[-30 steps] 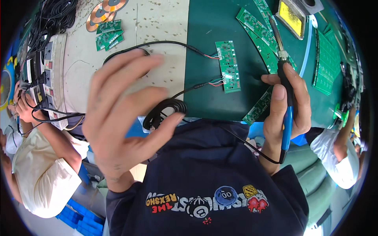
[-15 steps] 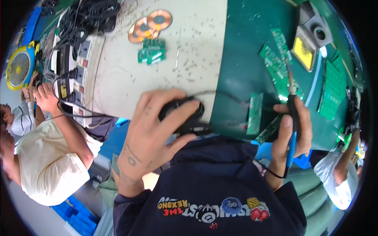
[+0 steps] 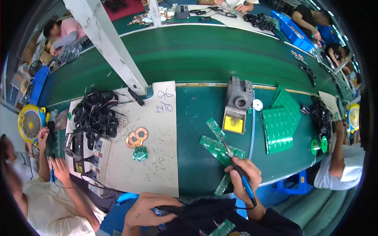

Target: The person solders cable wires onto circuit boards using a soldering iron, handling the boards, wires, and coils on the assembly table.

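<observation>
My left hand [image 3: 147, 208], low in front of me, is closed around a bundled black cable [image 3: 173, 209], mostly hidden by the fingers and the dark clothing. A small green circuit board [image 3: 223, 229] shows at the lower edge near that cable. In my right hand [image 3: 253, 172] is a soldering iron [image 3: 247, 187] with a blue and black handle, its metal tip pointing away over green circuit board strips [image 3: 212, 147]. Whether the tip touches them I cannot tell. Another green board strip [image 3: 223, 185] lies beside the right hand.
A grey soldering iron stand [image 3: 239, 94] with a yellow sponge [image 3: 233, 124] is beyond the strips. Green board panels [image 3: 279, 128] lie right. Copper coils [image 3: 141, 134], small boards [image 3: 140, 153], black cables [image 3: 98, 114] and a power strip [image 3: 98, 157] are left. People sit on both sides.
The view has tilted up, bringing the conveyor and far workers into sight. Left hand and cable now appear lower; the board beside the right hand now shows near my lap. The iron stays in my right hand.
</observation>
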The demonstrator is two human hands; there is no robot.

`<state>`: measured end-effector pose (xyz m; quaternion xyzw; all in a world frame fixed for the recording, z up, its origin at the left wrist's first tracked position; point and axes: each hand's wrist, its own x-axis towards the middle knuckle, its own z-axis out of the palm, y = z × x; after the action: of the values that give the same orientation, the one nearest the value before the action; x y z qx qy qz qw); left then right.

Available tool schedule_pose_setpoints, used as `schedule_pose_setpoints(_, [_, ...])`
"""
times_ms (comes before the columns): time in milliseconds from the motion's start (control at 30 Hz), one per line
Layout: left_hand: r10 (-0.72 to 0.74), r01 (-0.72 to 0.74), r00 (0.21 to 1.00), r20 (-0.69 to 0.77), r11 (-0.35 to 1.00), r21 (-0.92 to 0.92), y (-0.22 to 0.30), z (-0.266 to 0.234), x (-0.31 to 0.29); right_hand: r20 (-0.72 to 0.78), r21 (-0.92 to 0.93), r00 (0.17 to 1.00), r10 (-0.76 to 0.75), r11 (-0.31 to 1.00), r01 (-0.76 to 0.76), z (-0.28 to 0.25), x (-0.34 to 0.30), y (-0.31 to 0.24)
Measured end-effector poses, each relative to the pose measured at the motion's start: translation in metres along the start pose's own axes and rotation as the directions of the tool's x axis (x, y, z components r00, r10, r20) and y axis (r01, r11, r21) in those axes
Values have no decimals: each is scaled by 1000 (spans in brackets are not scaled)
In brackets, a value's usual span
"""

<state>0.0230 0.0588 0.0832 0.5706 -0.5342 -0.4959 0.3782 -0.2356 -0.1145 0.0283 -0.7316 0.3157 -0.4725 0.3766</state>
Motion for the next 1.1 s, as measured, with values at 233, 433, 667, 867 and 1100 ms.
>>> schedule_pose_setpoints(233, [280,-267,960,-19,892,-364,-19,10,36,-226,-260,965,-134,963,72,-48,30,26])
schedule_pose_setpoints(433, [-158,71,986,-48,667,-742,-22,8,61,-218,-377,975,-47,925,-40,-62,36,39])
schedule_pose_setpoints(667, [-205,20,974,-101,519,-855,-3,9,101,-161,-342,986,-48,940,-10,-53,36,34])
schedule_pose_setpoints(867, [-176,-50,977,-124,374,-926,7,20,111,-149,-300,986,-68,954,21,-58,35,36])
schedule_pose_setpoints(1100, [-166,18,983,-73,492,-871,-11,3,107,-160,-285,986,-44,959,-3,-66,30,40])
